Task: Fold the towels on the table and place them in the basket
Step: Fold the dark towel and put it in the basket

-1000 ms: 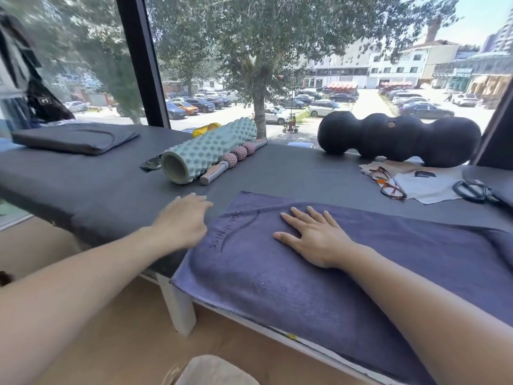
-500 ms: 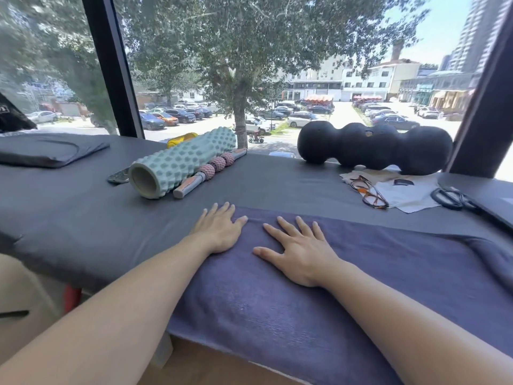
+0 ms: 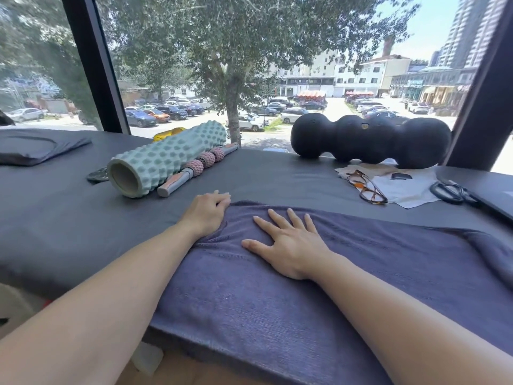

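2 hands work a purple towel (image 3: 277,295) spread on the counter (image 3: 69,218): left hand (image 3: 206,215) pinches its far-left corner, right hand (image 3: 288,245) presses flat, open, ready for a first fold rightward.

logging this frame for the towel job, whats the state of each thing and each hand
purple towel: spread flat, near edge hanging over the table's edge, far left corner bunched
left hand: fingers curled, gripping that towel corner
right hand: open, palm flat on the towel
glasses: folded, lying on a white cloth
foam roller: lying on its side
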Available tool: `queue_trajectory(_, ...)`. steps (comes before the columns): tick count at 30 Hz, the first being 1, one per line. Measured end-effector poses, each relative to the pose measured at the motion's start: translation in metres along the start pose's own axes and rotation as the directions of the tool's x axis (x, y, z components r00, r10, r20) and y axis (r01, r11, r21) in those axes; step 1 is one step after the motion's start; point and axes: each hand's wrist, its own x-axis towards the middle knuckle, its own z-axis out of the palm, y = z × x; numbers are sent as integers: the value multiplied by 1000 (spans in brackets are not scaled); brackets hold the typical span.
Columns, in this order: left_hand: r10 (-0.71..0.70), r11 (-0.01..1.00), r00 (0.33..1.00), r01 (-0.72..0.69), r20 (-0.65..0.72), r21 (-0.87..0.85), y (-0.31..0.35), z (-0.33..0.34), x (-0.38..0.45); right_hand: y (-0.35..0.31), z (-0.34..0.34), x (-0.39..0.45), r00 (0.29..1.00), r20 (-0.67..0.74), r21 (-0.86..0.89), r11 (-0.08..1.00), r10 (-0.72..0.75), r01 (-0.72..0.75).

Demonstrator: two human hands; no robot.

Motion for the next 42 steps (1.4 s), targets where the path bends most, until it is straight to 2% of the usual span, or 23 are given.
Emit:
queue_trajectory(3,-97,993,995,95,-26,-63,-1,-7,3,1,1,0,1000,-20,5,1000,-7,7)
queue_trajectory(7,-109,994,994,110,7,-18,1,-19,14,2,2,-1,999,-48,5,1000,-12,12)
queue_trajectory(9,-50,991,995,61,-91,122,5,-17,18,2,3,-1,998,-54,12,1000,-16,16)
queue_trajectory(11,17,918,984,54,-176,393,11,-12,16,2,3,-2,998,-57,15,1000,-17,18)
queue_trajectory(13,51,844,977,67,-205,532,21,-8,13,2,4,-2,998,-59,18,1000,-14,15)
queue_trajectory(14,69,834,971,70,-230,547,27,-8,11,2,4,-2,998,-57,18,1000,-13,14)
queue_trajectory(17,145,897,945,0,-294,441,49,-13,3,2,4,-1,999,-43,23,1000,-13,14)
queue_trajectory(22,52,962,985,-6,-162,272,77,-14,-49,0,3,-1,999,-37,30,999,-10,11)
queue_trajectory(27,-54,936,995,79,-82,344,68,-12,-102,0,3,-3,999,-45,31,999,-9,10)
queue_trajectory(32,-301,907,950,258,82,332,48,-13,-107,0,-4,0,1000,25,30,1000,-7,6)
queue_trajectory(37,-332,887,930,251,158,388,43,-11,-101,17,-16,-13,997,70,38,999,-16,13)
queue_trajectory(42,-341,872,926,248,161,422,42,-12,-102,75,-30,-40,992,61,0,994,107,-107)
